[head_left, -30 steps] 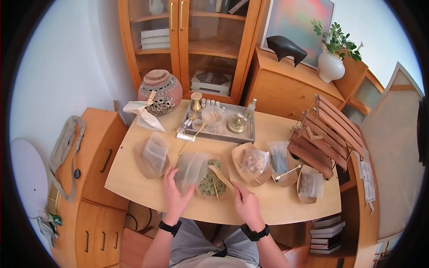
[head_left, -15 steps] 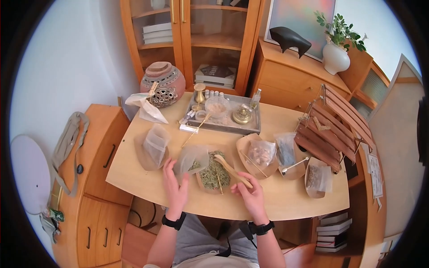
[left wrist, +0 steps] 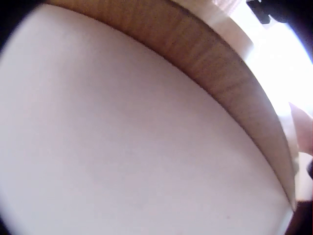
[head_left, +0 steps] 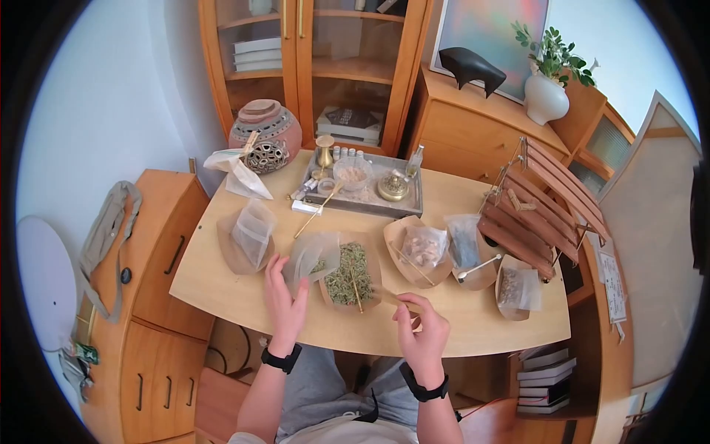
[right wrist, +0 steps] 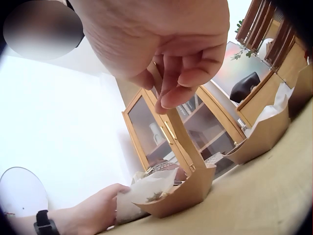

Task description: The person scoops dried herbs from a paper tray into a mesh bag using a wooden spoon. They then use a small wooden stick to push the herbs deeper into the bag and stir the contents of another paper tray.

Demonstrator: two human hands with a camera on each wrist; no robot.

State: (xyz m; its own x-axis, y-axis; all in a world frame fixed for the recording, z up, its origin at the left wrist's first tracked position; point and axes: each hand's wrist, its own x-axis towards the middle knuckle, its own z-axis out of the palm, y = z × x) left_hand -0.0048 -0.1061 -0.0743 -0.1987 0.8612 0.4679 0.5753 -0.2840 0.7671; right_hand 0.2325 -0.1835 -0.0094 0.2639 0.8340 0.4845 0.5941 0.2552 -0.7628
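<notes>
In the head view, my right hand (head_left: 424,334) pinches the handle of a curved wooden utensil (head_left: 386,295). From the right wrist view, this utensil (right wrist: 185,139) slopes down toward the paper tray (right wrist: 188,198). Dried green herbs (head_left: 342,277) fill that boat-shaped tray, and a thin brass-coloured stick (head_left: 356,285) lies across them. My left hand (head_left: 287,305) is at the tray's left side, fingers extended and thumb apart, touching a translucent bag (head_left: 314,255) that overlaps the tray. The left wrist view shows mostly a pale surface, with the hand's work out of sight.
Left of the herbs sits another paper tray with a translucent bag (head_left: 253,229). Trays with bagged pieces (head_left: 424,248) stand to the right. Behind are a grey tray (head_left: 362,207) with brass vessels and a clay pot (head_left: 266,129). A wooden slatted rack (head_left: 536,211) occupies the right end.
My right hand has drawn back from the herbs toward the right and nearer my body, keeping the utensil. The left hand stays beside the translucent bag.
</notes>
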